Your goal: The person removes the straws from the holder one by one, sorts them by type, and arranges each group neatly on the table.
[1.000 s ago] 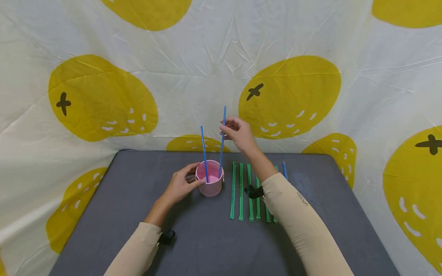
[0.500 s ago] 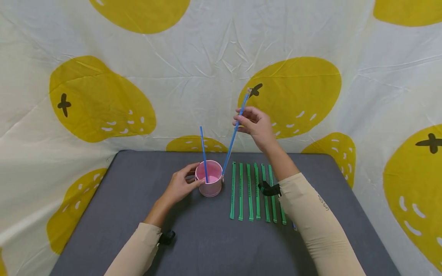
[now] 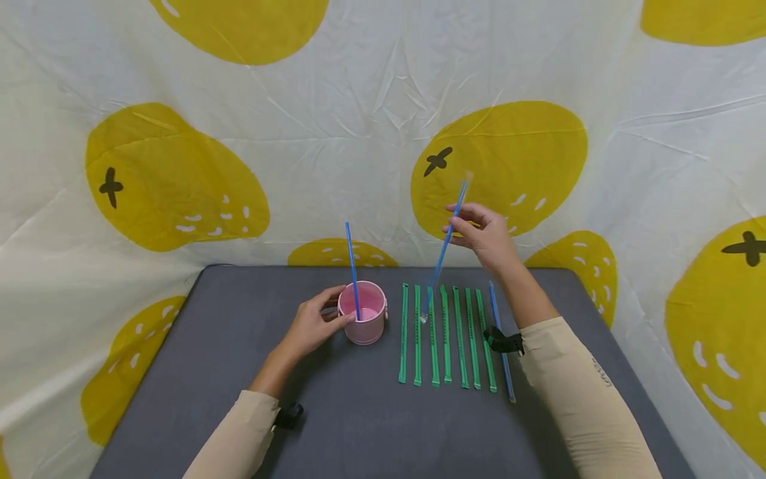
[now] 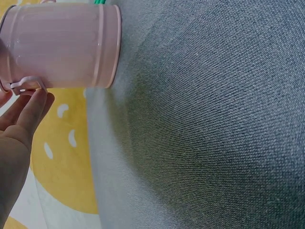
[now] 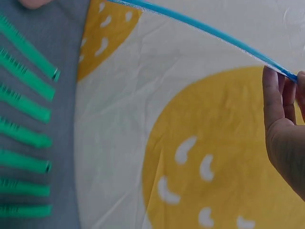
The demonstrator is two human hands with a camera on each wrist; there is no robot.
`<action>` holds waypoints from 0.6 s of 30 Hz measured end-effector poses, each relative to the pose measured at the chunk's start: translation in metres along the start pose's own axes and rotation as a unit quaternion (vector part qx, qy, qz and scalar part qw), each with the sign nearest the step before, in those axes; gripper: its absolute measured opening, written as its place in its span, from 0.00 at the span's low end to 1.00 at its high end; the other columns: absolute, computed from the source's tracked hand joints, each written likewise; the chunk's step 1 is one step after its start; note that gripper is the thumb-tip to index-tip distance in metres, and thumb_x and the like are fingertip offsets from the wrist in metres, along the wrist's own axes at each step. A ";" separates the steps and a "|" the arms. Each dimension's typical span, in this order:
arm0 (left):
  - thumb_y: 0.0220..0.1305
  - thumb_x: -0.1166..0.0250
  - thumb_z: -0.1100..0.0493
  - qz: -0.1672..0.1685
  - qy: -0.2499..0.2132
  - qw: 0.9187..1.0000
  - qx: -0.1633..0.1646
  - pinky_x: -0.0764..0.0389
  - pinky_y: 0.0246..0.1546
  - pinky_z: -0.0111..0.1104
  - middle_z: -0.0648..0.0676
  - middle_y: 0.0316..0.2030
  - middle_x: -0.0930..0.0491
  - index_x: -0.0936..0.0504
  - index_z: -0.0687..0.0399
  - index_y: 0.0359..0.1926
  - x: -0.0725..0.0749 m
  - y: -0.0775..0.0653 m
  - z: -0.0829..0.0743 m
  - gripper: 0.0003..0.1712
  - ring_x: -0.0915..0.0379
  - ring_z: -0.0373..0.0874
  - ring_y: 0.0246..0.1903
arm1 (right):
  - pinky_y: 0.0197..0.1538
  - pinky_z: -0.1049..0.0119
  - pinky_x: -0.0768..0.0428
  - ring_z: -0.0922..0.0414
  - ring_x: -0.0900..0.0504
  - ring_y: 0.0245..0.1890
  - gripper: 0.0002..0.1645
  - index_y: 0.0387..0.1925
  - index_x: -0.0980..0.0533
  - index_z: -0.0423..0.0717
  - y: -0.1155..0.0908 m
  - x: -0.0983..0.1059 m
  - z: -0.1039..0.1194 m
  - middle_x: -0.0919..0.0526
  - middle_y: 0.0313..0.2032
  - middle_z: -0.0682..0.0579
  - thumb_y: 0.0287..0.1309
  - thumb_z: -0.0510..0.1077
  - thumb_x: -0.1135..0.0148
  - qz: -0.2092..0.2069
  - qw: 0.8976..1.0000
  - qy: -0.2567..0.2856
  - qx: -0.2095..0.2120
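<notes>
My left hand (image 3: 314, 324) grips a small pink bucket (image 3: 366, 329) by its side, thumb at the near rim and fingers behind. In the left wrist view the fingertips lie against the handle lug of the bucket (image 4: 57, 45). One blue straw (image 3: 352, 266) stands in the bucket, leaning slightly. Up in the air to the right, my right hand (image 3: 487, 236) pinches a second blue straw (image 3: 444, 246) in a clear wrapper. Its lower end overlaps the row of green sticks in the head view. The right wrist view shows the wrapped straw (image 5: 205, 27) slanting away from the fingertips.
Several slim green paper-wrapped sticks (image 3: 445, 336) lie side by side right of the bucket. Past them lies another clear-wrapped blue straw (image 3: 501, 346). The dark table (image 3: 197, 346) ends at a white cloth with yellow fruit shapes (image 3: 353, 166) behind it.
My right hand has moved right with the wrapped straw, whose lower end went from the bucket's mouth to over the green sticks. The left hand and bucket have stayed in place.
</notes>
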State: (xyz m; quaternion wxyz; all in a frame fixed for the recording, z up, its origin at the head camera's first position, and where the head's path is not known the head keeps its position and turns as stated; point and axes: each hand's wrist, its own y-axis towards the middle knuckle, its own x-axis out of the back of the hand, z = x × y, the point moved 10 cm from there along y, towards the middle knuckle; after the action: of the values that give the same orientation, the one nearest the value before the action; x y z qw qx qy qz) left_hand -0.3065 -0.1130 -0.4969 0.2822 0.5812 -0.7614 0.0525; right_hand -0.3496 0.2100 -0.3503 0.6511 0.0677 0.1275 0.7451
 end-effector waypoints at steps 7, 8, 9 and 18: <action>0.58 0.21 0.52 0.001 -0.004 1.000 -0.001 0.15 0.56 0.45 0.59 0.60 0.17 0.24 0.52 0.69 0.001 -0.002 0.002 0.39 0.17 0.56 0.57 | 0.47 0.66 0.11 0.61 0.12 0.41 0.16 0.57 0.19 0.41 -0.020 0.040 -0.019 0.17 0.41 0.53 0.70 0.40 0.35 -0.023 0.999 -0.037 -0.028; 0.58 0.21 0.53 0.001 -0.004 1.000 -0.001 0.15 0.56 0.47 0.59 0.60 0.17 0.24 0.52 0.69 0.001 -0.002 0.002 0.39 0.17 0.56 0.57 | 0.47 0.65 0.11 0.61 0.12 0.40 0.16 0.56 0.19 0.41 -0.022 0.046 -0.023 0.17 0.42 0.53 0.70 0.40 0.35 -0.027 0.998 -0.040 -0.034; 0.58 0.21 0.53 0.001 -0.005 1.000 0.000 0.15 0.56 0.48 0.59 0.60 0.17 0.24 0.52 0.69 0.001 -0.002 0.002 0.39 0.17 0.56 0.57 | 0.47 0.65 0.11 0.62 0.12 0.40 0.15 0.55 0.19 0.42 -0.025 0.051 -0.027 0.17 0.42 0.53 0.70 0.40 0.35 -0.031 0.998 -0.045 -0.040; 0.58 0.21 0.54 -0.002 -0.011 1.000 -0.011 0.15 0.56 0.48 0.59 0.60 0.18 0.24 0.53 0.69 0.000 -0.001 0.001 0.38 0.18 0.57 0.58 | 0.43 0.74 0.12 0.69 0.15 0.39 0.23 0.60 0.26 0.36 -0.047 0.105 -0.061 0.17 0.41 0.62 0.71 0.45 0.36 -0.064 0.979 -0.171 -0.093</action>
State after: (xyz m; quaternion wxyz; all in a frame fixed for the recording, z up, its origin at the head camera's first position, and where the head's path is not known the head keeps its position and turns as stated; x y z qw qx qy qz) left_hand -0.3057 -0.1141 -0.4983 0.2802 0.5799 -0.7640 0.0373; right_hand -0.3365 0.3134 -0.4290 0.7131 0.1246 -0.0512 0.6880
